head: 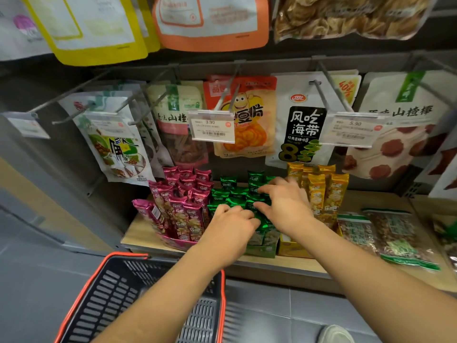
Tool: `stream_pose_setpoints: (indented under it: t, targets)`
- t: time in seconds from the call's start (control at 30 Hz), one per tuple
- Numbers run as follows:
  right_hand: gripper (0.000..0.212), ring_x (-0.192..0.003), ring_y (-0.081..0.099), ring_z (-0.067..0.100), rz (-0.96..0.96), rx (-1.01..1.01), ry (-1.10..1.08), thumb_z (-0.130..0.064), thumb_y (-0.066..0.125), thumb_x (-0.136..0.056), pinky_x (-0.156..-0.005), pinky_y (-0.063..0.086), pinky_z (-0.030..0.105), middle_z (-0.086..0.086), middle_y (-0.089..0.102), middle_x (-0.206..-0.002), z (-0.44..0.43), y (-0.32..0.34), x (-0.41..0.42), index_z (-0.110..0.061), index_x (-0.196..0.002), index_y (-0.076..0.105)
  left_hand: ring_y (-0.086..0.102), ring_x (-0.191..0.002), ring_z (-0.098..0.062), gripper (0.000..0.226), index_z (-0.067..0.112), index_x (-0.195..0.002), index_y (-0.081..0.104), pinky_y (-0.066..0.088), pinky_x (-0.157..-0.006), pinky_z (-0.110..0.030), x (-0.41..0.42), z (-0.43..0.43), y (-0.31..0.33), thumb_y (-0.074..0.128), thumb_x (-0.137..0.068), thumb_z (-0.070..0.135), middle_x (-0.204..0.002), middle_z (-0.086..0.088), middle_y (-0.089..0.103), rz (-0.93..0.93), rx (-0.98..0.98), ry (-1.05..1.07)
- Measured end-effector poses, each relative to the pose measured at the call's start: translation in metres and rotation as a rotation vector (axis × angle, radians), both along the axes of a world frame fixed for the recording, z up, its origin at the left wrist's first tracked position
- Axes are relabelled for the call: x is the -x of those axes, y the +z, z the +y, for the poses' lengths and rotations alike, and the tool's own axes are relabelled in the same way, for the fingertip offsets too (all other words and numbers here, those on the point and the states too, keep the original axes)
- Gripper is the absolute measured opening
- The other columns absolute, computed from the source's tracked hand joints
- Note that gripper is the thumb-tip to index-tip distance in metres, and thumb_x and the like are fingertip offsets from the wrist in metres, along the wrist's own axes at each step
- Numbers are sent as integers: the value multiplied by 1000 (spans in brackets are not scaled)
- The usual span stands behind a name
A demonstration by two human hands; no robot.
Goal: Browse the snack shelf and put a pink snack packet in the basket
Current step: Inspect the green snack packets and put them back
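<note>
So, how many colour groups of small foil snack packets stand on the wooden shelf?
3: pink packets left, green packets in the middle under the left hand and right hand, yellow packets right. None seems hidden.

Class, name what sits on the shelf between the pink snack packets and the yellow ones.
Green packets, in the head view; the left hand and right hand touch them.
</note>
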State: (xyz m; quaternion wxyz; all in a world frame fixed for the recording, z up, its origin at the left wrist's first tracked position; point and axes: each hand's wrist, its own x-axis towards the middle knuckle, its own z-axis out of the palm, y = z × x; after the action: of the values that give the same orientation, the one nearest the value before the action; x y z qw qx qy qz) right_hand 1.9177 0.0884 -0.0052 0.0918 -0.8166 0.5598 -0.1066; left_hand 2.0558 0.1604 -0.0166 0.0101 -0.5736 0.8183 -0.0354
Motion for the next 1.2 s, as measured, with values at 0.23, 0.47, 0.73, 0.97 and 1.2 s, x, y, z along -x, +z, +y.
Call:
stream_pose_setpoints:
  t: [0.23, 0.47, 0.73, 0.97, 1.2]
  targets:
    - [18, -124, 32, 22, 93, 106, 68, -28, 62, -88, -93, 30, 40, -11, 58, -124, -1, -7, -15, -32, -103, 71, 43, -107, -22, 26, 21, -117, 64, 37, -95, -35, -7, 6, 2, 51, -95, 17, -118, 2, 56, 96, -36, -18]
    - [10, -85, 57, 30, -354, 302, 104, -7, 53, -94, -66, 47, 39, 8, 60, -99, 19, 11, -9, -10, -102, 56, 52, -107, -27, 31, 14, -123, 63, 46, -92, -41, -13, 6, 2, 51, -94, 11, -119, -5, 61, 177, -83, -23]
    - [19, -74, 60, 36, -524, 697, 287, -3, 45, -96, -61, 51, 47, 18, 62, -90, 62, 88, 26, 7, -97, 61, 60, -116, -19, 34, 21, -124, 66, 45, -102, -33, -24, 11, 12, 53, -93, 13, -123, -1, 67, 466, -106, 108]
    - [10, -81, 55, 16, -743, 592, 328, -6, 49, -95, -74, 45, 26, -1, 59, -90, 103, 139, 57, -7, -98, 59, 68, -83, -14, 33, 25, -75, 72, 53, -79, -31, -31, 31, 75, 58, -84, -3, -87, 2, 74, 1101, -40, 232]
    - [11, -84, 61, 13, -1072, 12, 231, -3, 57, -94, -75, 54, 37, 0, 66, -89, 113, 118, 49, -12, -94, 63, 64, -101, -8, 35, 18, -117, 65, 49, -84, -21, 0, 73, 106, 71, -82, 21, -111, 3, 71, 1444, -550, -97]
